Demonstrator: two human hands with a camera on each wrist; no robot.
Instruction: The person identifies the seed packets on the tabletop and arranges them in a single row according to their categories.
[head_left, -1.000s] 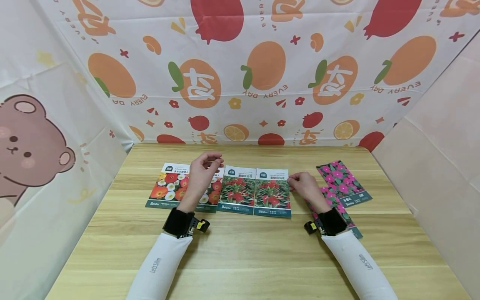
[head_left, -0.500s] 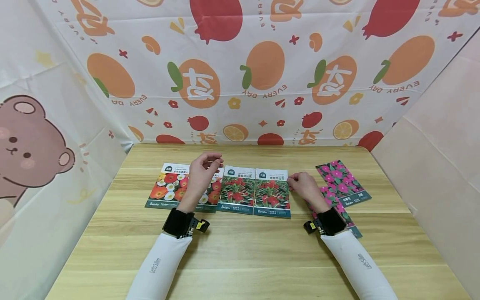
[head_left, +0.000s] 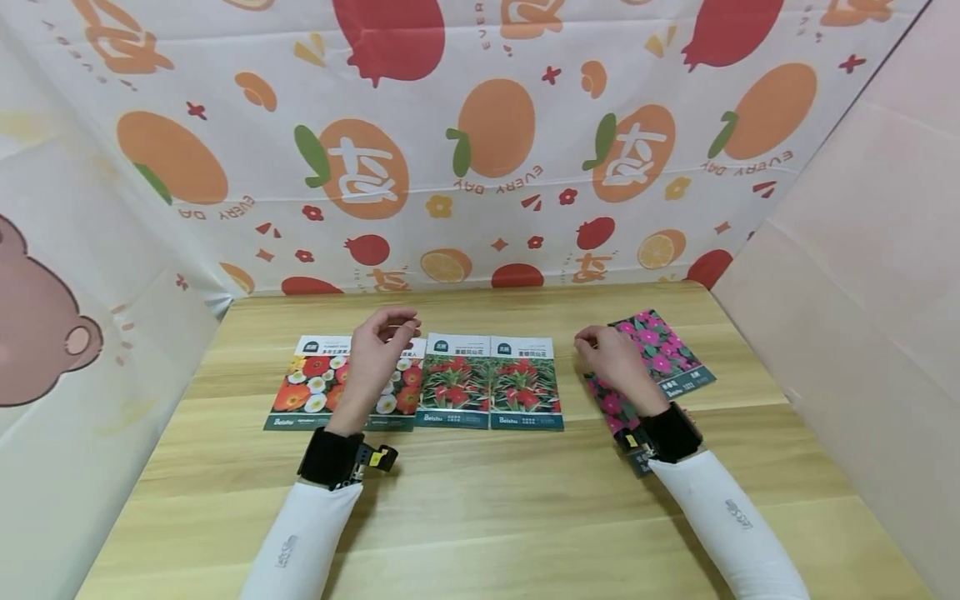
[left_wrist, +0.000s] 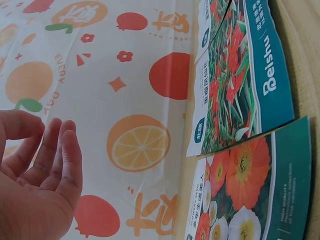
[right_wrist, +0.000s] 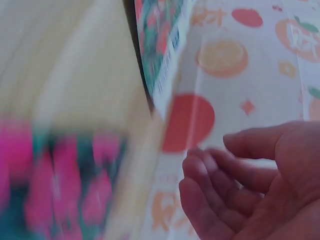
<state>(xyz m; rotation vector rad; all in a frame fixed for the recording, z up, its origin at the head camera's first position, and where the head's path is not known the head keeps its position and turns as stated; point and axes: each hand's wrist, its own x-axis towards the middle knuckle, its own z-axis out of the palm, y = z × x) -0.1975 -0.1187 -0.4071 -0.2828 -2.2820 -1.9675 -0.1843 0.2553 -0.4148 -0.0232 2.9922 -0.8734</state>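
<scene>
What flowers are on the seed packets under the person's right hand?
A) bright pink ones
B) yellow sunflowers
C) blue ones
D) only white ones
A: in the head view the right hand sits over the pink flower packets, whose flowers are bright pink on dark green; the red and white flowers are on packets further to the person's left.

Looks like a makeshift recording booth, not a lived-in room. Small wooden table (head_left: 480, 500) boxed in on 3 sides: fruit-print cloth (head_left: 480, 142) w/ oranges & pomegranates at far side, bear-print sheet (head_left: 45, 333) on left, plain pink panel (head_left: 862, 275) on right. Flower seed packets (head_left: 487, 383) laid in a row across the table, display-style.
</scene>
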